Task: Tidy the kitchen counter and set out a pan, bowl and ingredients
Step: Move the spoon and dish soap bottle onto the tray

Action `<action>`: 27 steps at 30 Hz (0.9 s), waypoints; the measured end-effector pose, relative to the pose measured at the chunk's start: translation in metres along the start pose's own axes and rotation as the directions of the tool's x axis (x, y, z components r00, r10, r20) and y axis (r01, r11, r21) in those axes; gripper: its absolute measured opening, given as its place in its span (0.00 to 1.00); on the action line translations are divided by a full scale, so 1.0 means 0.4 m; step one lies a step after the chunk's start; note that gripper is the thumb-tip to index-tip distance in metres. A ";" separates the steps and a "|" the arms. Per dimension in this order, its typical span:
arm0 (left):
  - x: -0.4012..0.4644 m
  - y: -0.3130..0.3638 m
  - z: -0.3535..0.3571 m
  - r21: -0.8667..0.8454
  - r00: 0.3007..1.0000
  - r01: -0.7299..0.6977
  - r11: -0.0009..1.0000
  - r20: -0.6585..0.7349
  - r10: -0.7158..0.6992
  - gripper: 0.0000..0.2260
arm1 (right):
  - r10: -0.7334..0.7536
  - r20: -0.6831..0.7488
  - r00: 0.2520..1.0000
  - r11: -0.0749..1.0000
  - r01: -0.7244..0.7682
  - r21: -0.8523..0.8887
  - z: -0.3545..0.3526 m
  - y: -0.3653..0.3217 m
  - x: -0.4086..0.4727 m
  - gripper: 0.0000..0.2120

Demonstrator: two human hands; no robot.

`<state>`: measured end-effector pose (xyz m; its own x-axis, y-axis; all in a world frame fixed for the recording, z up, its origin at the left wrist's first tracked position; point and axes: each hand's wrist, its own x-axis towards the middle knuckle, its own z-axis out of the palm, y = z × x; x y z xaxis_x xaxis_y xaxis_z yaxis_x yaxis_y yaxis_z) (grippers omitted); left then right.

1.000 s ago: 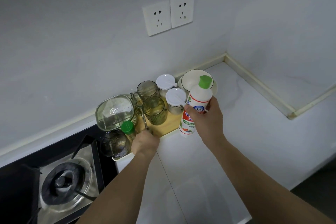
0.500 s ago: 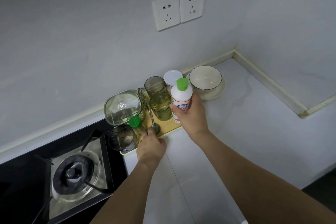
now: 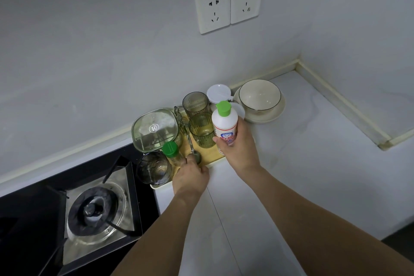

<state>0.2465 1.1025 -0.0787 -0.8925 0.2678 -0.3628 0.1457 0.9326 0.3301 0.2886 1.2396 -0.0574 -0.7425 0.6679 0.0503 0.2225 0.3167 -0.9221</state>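
On white marble counter (image 3: 313, 163), beside stove (image 3: 89, 213), tray (image 3: 212, 159) holds 2 tumblers (image 3: 201, 130).

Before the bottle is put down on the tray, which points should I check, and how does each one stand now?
1. Grip on the bottle: right hand is wrapped round the white bottle. Ok.
2. Bottle upright with its green cap on. Ok.
3. Free spot on the tray: bare wood shows only by the front edge, partly behind the hand. Cannot tell.
4. Glasses close by: the green glass stands right beside the bottle and might be knocked. Not ok.
5. Left hand rests at the tray's front edge, at the spoon; whether it grips the spoon is hidden. Cannot tell.
6. Bowl stands apart on its plate. Ok.
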 end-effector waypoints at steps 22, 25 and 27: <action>-0.180 -0.135 -0.017 -0.051 0.940 -0.261 0.964 -0.242 0.241 0.18 | 0.033 0.130 0.991 0.984 -0.010 -0.180 -0.025 0.013 -0.247 0.25; -0.212 -0.185 -0.029 -0.034 0.926 -0.271 0.962 -0.284 0.250 0.18 | 0.040 0.178 0.983 0.982 -0.005 -0.191 0.008 0.000 -0.280 0.25; -0.239 -0.224 -0.045 -0.024 0.913 -0.291 0.957 -0.308 0.270 0.19 | 0.039 0.197 0.980 0.982 -0.001 -0.191 0.032 -0.024 -0.306 0.24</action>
<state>0.3112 0.9889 -0.0579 -0.9065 0.4215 0.0259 0.3885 0.8084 0.4421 0.3693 1.1461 -0.0596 -0.8433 0.5337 -0.0628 0.3396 0.4387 -0.8320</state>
